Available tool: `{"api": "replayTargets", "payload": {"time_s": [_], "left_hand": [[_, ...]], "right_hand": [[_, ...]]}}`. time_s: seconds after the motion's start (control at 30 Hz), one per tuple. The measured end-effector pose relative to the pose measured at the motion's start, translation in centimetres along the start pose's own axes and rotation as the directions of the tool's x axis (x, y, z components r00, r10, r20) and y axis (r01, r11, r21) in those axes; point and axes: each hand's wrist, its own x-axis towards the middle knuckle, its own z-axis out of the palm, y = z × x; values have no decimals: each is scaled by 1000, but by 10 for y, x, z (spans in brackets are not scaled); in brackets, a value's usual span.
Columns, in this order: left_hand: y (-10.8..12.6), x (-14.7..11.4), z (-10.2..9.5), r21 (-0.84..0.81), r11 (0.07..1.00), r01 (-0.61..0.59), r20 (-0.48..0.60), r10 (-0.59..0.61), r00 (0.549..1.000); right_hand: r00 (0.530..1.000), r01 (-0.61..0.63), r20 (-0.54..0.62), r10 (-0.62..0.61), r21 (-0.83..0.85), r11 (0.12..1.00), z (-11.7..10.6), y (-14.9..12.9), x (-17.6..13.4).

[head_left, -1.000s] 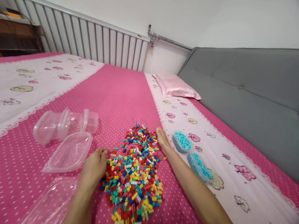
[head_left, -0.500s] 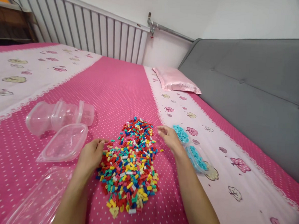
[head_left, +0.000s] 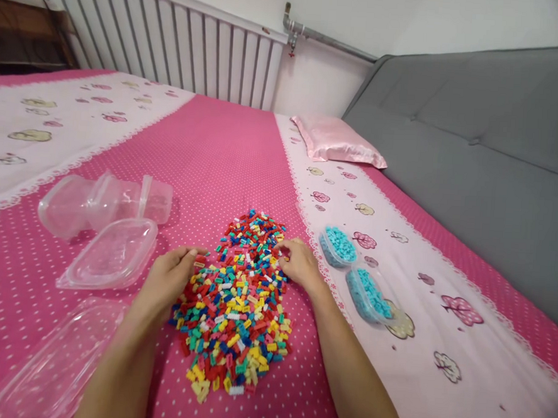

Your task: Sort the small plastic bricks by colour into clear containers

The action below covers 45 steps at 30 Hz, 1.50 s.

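A heap of small toy building bricks [head_left: 235, 307] in red, yellow, blue, green, white and pink lies between my hands. At its left edge is my left hand [head_left: 173, 275], thumb and fingers drawn together; what they hold, if anything, is too small to make out. My right hand [head_left: 299, 264] reaches the heap's upper right side. Its thumb and index finger are bent, with a gap between them, close over the bricks. To its right stand a clear tub [head_left: 336, 257] and a second clear tub [head_left: 361, 299], both holding turquoise bricks.
Stacked clear containers [head_left: 113, 202] lie on their side at left, near one clear lid or tray [head_left: 110, 255] and another [head_left: 56, 365] partly behind my left forearm. A pink pillow [head_left: 337, 140] rests by the grey headboard [head_left: 478, 120]. A radiator [head_left: 185, 39] lines the wall.
My right hand has moved left onto the heap, and its fingers have bent. My left hand remains at the left edge. The view has shifted slightly.
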Motion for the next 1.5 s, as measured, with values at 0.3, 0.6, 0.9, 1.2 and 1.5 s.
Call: {"api": "replayTargets", "payload": {"time_s": [0.3, 0.6, 0.9, 1.2, 1.5], "left_hand": [[11, -7, 0, -568, 796, 209, 189, -121, 974], [27, -12, 3, -728, 464, 505, 459, -216, 861], [38, -34, 30, -633, 445, 633, 592, -249, 767], [23, -21, 14, -770, 362, 526, 505, -159, 849], [14, -10, 2, -864, 382, 328, 277, -183, 943]], "right_hand": [[1000, -24, -8, 23, -71, 997, 1, -3, 0], [988, -8, -150, 19, 76, 997, -8, 6, 5], [935, 348, -146, -322, 547, 762, -48, -70, -28], [972, 122, -226, -61, 267, 956, -23, -20, -3], [984, 142, -125, -128, 108, 984, 6, -4, 5]]}}
